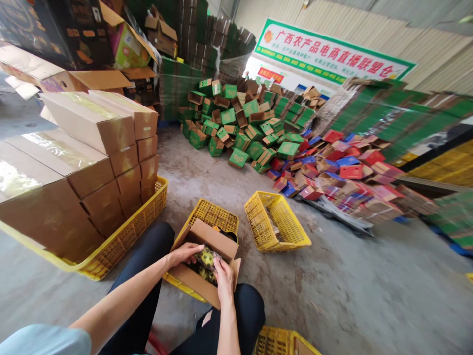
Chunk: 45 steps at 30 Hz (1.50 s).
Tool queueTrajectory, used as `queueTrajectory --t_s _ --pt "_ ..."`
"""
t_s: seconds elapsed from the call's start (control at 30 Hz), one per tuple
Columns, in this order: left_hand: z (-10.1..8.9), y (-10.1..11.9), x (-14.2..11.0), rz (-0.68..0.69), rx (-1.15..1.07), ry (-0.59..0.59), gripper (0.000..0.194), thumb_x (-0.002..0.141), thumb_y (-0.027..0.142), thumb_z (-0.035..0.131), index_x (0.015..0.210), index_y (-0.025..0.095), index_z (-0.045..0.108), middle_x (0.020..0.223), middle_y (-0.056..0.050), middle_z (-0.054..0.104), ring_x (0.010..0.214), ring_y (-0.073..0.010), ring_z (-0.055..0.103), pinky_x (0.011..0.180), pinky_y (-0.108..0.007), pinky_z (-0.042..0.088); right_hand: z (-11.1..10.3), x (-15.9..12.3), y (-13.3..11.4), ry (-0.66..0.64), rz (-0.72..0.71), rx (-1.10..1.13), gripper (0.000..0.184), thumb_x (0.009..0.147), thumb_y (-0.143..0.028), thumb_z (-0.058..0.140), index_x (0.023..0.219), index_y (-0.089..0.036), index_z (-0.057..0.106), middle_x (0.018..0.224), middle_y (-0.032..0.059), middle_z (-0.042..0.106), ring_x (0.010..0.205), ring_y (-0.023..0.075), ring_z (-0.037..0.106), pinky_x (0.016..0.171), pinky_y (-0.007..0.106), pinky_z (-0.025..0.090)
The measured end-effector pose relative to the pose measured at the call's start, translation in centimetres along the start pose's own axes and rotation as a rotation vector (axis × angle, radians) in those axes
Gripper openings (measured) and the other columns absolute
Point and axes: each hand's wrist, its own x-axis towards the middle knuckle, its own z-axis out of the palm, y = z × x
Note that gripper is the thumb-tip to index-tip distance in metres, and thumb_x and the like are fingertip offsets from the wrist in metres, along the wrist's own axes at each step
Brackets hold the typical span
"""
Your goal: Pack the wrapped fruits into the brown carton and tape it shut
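Observation:
A clear plastic wrap with a yellow-green, dark-spotted piece (207, 258), perhaps fruit, is held between my two hands over an open cardboard box (195, 285). My left hand (185, 253) pinches its left end, fingers closed. On its right side, my right hand (223, 274) grips it with thumb and fingers. More yellow-green pieces (207, 276) lie inside the box, below the hands. The box rests on a yellow plastic crate (218, 214) between my knees. Something black (228, 234) shows by the box's far flap, its kind unclear.
At left, a large yellow crate (107, 259) holds stacked taped cartons (103, 125). Another yellow crate (277, 222) stands to the right, and one (281, 342) by my right knee. Green boxes (238, 157) and red-and-blue boxes (351, 171) lie heaped beyond.

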Motion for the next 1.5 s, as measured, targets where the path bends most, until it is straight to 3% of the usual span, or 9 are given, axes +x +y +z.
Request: queueTrajectory --t_s 0.13,0.3,0.47,0.77,1.03,1.33,1.5 --pt "0.2 0.0 -0.1 -0.044 -0.116 -0.112 0.074 0.066 0.078 0.081 0.103 0.014 0.075 0.102 -0.012 0.077 0.075 -0.0168 0.071 0.066 -0.024 0.049 0.4 -0.4 -0.4 -0.046 0.024 0.022 0.059 0.058 -0.062 0.092 0.098 -0.019 0.087 0.103 0.0113 0.083 0.099 0.0328 0.076 0.089 0.041 0.061" --pt "0.3 -0.1 0.0 -0.006 -0.136 -0.083 0.069 0.064 0.074 0.086 0.093 0.012 0.076 0.089 -0.011 0.077 0.077 -0.018 0.073 0.078 -0.029 0.056 0.5 -0.6 -0.5 -0.081 0.016 0.043 0.057 0.062 -0.061 0.091 0.102 -0.02 0.086 0.106 0.011 0.083 0.1 0.0322 0.076 0.093 0.042 0.06" --pt "0.2 -0.4 0.3 0.027 -0.119 -0.021 0.068 0.064 0.075 0.085 0.083 0.011 0.076 0.079 -0.01 0.076 0.074 -0.0185 0.072 0.078 -0.03 0.058 0.4 -0.3 -0.3 -0.086 0.023 0.046 0.059 0.064 -0.065 0.089 0.103 -0.02 0.086 0.105 0.0109 0.083 0.098 0.0319 0.076 0.088 0.042 0.062" --pt "0.0 -0.9 1.1 0.032 -0.097 0.023 0.076 0.065 0.082 0.079 0.09 0.01 0.08 0.088 -0.013 0.079 0.076 -0.0194 0.073 0.076 -0.03 0.057 0.1 0.2 0.1 -0.09 0.036 0.059 0.062 0.065 -0.067 0.088 0.106 -0.021 0.085 0.114 0.0121 0.081 0.107 0.0331 0.075 0.09 0.041 0.062" --pt "-0.2 -1.0 0.9 0.081 -0.042 0.041 0.078 0.059 0.072 0.088 0.107 0.011 0.081 0.088 -0.011 0.077 0.076 -0.0191 0.069 0.069 -0.027 0.05 0.0 -0.2 0.0 -0.063 0.029 0.034 0.059 0.066 -0.067 0.086 0.107 -0.025 0.086 0.126 0.01 0.078 0.124 0.0377 0.067 0.096 0.044 0.06" --pt "-0.3 -0.8 0.9 0.215 -0.03 0.034 0.07 0.065 0.072 0.085 0.093 0.008 0.083 0.07 -0.007 0.07 0.063 -0.0146 0.058 0.062 -0.026 0.042 -0.2 0.1 0.2 0.038 0.002 0.038 0.054 0.065 -0.065 0.087 0.1 -0.024 0.087 0.116 0.0088 0.081 0.123 0.0383 0.067 0.095 0.043 0.059" --pt "0.0 -0.8 1.0 0.181 -0.091 0.056 0.068 0.061 0.07 0.089 0.086 0.008 0.082 0.069 -0.007 0.07 0.064 -0.0148 0.06 0.064 -0.026 0.045 -0.5 0.5 0.8 0.095 0.026 0.1 0.054 0.062 -0.064 0.09 0.096 -0.022 0.086 0.108 0.0093 0.081 0.118 0.0357 0.069 0.089 0.039 0.061"
